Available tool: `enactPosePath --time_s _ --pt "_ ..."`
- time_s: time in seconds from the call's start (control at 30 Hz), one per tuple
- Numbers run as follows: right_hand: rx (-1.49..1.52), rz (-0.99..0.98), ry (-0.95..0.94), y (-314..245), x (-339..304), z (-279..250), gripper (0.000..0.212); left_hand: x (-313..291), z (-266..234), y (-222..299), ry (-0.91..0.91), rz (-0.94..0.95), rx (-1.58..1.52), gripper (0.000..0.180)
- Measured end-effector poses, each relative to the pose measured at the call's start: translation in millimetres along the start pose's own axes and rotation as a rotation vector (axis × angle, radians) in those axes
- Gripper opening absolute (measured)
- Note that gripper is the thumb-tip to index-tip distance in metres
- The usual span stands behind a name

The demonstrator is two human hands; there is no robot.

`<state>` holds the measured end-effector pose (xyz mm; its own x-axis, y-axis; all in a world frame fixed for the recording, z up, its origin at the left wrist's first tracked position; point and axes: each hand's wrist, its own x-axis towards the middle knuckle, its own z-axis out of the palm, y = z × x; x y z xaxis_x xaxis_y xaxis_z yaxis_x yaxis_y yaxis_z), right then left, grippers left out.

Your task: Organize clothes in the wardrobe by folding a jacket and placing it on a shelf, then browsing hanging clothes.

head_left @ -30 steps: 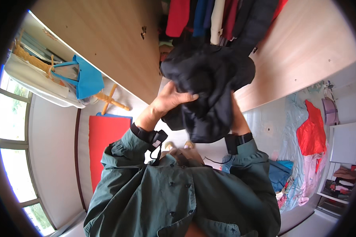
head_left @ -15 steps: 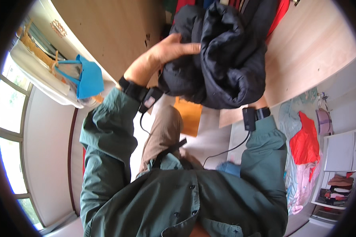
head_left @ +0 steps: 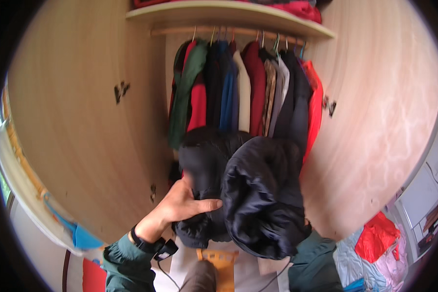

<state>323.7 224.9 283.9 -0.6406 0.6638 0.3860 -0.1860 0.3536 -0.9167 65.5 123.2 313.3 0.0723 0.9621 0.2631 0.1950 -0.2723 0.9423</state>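
A bulky black puffer jacket (head_left: 250, 194), rolled into a thick bundle, is being held up in the middle of the view, directly in front of an open wardrobe. The left hand (head_left: 182, 204) is pressing against the bundle's left side, fingers partly curled around a fold and the thumb lying flat across the dark fabric, so the hand is gripping the jacket. The right hand is sitting out of sight behind the bundle; only its green sleeve (head_left: 314, 265) is showing beneath the jacket's lower right edge, so I cannot tell how that hand is shaped or what it is grasping. A black wrist strap (head_left: 153, 243) with a small device is sitting on the left wrist, above a green cuff.

Just behind the jacket, a row of hanging clothes (head_left: 243, 92) is filling the wardrobe: green, red, blue, cream, dark red, patterned brown, grey, black and bright red garments, hanging from a wooden rail (head_left: 228, 31) under a shelf (head_left: 228, 10). Pale wooden wardrobe doors are standing open on either side, the left door (head_left: 82, 121) and the right door (head_left: 374, 112). Below the bundle an orange basket (head_left: 219, 258) is sitting on the floor. At the lower right, red and pink clothing (head_left: 379, 238) is lying spread out, well apart from the jacket.
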Motion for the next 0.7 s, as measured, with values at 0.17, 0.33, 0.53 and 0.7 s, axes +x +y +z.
enactPosePath --time_s 0.17,0.33,0.53,0.7 --pt "-0.174 -0.204 0.017 -112.3 112.4 -25.8 0.050 70.2 -69.0 149.2 0.155 0.457 0.159 0.052" --pt "-0.349 -0.405 -0.030 -219.9 245.2 -23.5 0.049 119.2 -127.5 203.7 0.183 0.481 0.129 0.067" --pt "-0.534 -0.602 0.015 -293.4 270.9 -8.1 0.049 155.7 -162.1 245.1 -0.017 0.556 0.076 0.075" --pt "-1.018 -0.586 -0.497 -299.6 248.4 -31.9 0.049 158.4 -184.9 227.8 -0.055 0.514 0.006 0.068"
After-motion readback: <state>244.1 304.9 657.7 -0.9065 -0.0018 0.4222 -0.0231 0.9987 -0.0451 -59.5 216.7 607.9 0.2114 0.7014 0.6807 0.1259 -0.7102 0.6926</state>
